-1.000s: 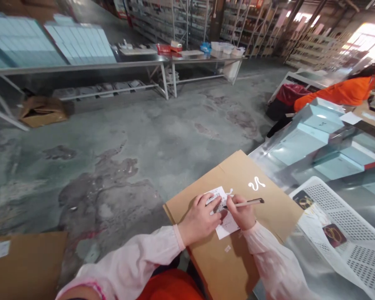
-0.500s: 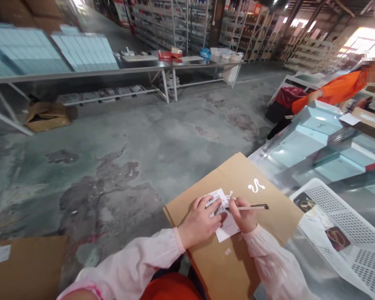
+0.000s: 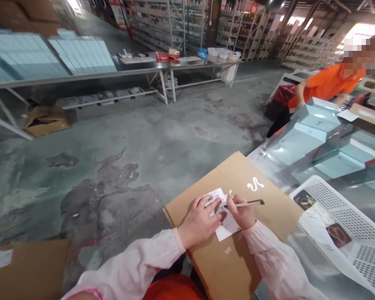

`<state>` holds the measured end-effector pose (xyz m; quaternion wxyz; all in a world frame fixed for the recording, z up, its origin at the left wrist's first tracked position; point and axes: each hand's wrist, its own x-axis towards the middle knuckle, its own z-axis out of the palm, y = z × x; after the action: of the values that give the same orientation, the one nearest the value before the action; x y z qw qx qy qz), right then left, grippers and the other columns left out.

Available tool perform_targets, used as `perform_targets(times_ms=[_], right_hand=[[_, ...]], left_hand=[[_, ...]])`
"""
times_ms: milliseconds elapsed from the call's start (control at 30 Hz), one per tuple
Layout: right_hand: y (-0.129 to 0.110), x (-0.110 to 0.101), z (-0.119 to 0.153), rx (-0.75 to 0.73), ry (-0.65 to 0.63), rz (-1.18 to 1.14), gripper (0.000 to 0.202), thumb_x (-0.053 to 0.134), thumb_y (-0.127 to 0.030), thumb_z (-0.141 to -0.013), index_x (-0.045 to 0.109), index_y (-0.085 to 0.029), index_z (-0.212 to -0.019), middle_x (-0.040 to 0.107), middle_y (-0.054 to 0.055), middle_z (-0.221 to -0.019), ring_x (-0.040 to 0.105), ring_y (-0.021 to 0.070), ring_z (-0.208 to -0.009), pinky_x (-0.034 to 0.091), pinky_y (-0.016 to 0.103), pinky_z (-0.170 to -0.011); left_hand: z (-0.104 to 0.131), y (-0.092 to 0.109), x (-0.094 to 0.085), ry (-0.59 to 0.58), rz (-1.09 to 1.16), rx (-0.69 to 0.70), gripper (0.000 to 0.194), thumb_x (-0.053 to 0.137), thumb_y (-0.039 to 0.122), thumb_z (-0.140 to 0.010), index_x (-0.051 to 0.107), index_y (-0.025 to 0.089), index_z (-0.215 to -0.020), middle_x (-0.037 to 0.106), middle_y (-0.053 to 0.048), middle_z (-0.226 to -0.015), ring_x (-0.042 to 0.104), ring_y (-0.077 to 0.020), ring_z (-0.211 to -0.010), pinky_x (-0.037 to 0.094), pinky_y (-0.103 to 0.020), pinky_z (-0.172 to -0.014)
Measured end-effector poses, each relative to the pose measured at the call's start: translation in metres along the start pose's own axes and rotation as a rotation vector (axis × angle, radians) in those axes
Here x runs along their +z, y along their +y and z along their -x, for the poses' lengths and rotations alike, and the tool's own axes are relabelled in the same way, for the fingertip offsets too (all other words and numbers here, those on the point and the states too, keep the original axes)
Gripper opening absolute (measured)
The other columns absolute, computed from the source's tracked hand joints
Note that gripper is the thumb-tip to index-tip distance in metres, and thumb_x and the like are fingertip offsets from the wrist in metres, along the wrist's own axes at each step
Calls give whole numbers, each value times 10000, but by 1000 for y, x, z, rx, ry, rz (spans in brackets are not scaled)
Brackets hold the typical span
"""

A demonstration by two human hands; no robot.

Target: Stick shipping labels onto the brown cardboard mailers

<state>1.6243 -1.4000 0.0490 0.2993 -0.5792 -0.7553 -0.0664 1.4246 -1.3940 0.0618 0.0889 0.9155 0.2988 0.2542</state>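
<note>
A white printed paper slip point(image 3: 227, 228) lies flat on a brown cardboard box point(image 3: 215, 266) with a white squiggle logo. My left hand point(image 3: 201, 218) rests on the slip's left side with its fingers spread, pressing it against the cardboard. In my right hand point(image 3: 243, 213) is a slim pen point(image 3: 251, 203) with a dark end, held between thumb and fingers. Its tip points left toward the slip, close to my left fingertips. Whether the tip touches the paper I cannot tell.
A white perforated basket point(image 3: 315, 183) holding cards stands right of the box on a metal table. Pale blue boxes point(image 3: 300, 141) sit behind it. A co-worker in an orange shirt point(image 3: 328, 83) is at the far right. Another cardboard box point(image 3: 34, 271) is lower left.
The pen in my right hand has shifted slightly, its rear end dropping and moving left. My left hand stays on the slip. The co-worker has moved a little left and turned more upright.
</note>
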Motion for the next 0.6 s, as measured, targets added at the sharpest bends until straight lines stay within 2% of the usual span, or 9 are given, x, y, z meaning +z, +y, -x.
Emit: perform_targets(times_ms=[233,433,600], right_hand=[[1,1,2,86,-47,22,361,397,-263,-922,670,-177,-702,483,-4,-456,404,97,-452,246,241,-461],[-2,-4,-8,-22,25,27,366,382,-222,-915,641,-171,-663,494,-6,-472,380,82,-434,219,248,-456],[-12,-7,-11,202,43,-136,435,432,-293,-888,405,-188,-468,375,-37,-404,364,71,-388,255,232,-430]], left_hand=[[-1,1,-1,20,1,10,208,545,372,-886,676,295,-1027,551,-28,-1332,400,-284,-1221,362,-453,-966],[-1,1,0,31,-20,17,217,534,353,-888,678,301,-1042,553,-36,-1329,401,-287,-1208,356,-453,-963],[-1,1,1,23,-19,9,209,532,353,-889,685,288,-1017,556,-36,-1326,409,-291,-1205,360,-459,-965]])
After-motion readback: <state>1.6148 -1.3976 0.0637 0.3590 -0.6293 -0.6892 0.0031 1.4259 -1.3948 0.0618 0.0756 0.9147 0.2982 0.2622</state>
